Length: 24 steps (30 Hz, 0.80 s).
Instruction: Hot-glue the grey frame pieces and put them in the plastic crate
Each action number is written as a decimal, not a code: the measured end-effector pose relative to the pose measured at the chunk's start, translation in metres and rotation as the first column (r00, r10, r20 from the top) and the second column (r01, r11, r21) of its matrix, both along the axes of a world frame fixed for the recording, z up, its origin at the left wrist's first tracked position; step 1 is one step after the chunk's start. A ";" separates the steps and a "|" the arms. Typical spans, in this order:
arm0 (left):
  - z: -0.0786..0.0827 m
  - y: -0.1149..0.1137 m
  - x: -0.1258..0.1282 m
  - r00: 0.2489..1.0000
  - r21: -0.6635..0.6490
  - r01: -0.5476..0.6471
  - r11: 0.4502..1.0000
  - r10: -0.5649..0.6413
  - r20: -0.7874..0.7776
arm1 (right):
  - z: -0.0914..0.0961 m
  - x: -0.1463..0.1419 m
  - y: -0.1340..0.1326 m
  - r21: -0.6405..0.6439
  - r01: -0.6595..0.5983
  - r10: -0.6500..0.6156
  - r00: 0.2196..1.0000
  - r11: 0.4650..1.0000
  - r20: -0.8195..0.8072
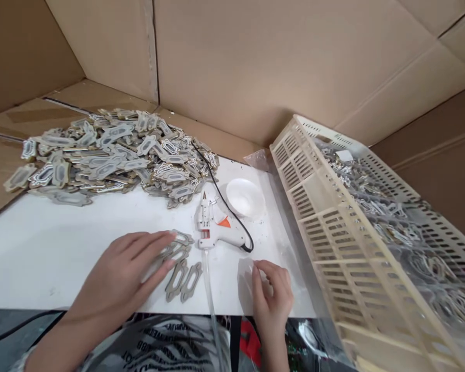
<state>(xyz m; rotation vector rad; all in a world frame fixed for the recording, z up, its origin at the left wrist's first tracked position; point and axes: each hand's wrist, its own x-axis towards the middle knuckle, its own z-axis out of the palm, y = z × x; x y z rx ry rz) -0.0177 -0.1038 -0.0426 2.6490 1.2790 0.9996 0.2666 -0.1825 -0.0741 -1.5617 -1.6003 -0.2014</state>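
My left hand (126,274) lies flat on the white board (62,248), fingers stretched out over a few grey frame-shaped cutouts (182,271). My right hand (271,297) rests near the board's front edge with fingers curled loosely together; whether anything is between them I cannot make out. Between the hands lies a white hot glue gun (217,230) with an orange trigger, a clear glue stick (209,289) sticking out of its back toward me.
A large heap of grey cutouts (104,155) covers the far left. A small white bowl (245,198) sits beyond the glue gun. A cream slotted plastic basket (333,232) full of pieces in clear plastic stands at right. Cardboard walls (256,62) surround the bench.
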 end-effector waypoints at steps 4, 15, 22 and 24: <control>-0.002 -0.002 -0.032 0.984 -0.027 -0.170 0.985 0.171 0.053 | -0.002 0.001 0.001 0.003 0.051 -0.051 0.997 0.999 -0.052; -0.013 -0.004 -0.074 0.943 -0.176 -0.313 0.933 0.284 -0.174 | -0.004 -0.002 -0.002 -0.019 0.006 -0.007 1.000 1.000 -0.028; -0.016 0.010 -0.067 0.923 -0.138 -0.350 0.927 0.315 -0.222 | -0.009 0.004 -0.005 -0.056 -0.033 0.034 0.999 0.998 0.013; -0.016 0.012 -0.065 0.930 -0.139 -0.340 0.930 0.311 -0.195 | -0.009 0.004 -0.006 -0.073 -0.033 0.032 0.999 0.997 -0.009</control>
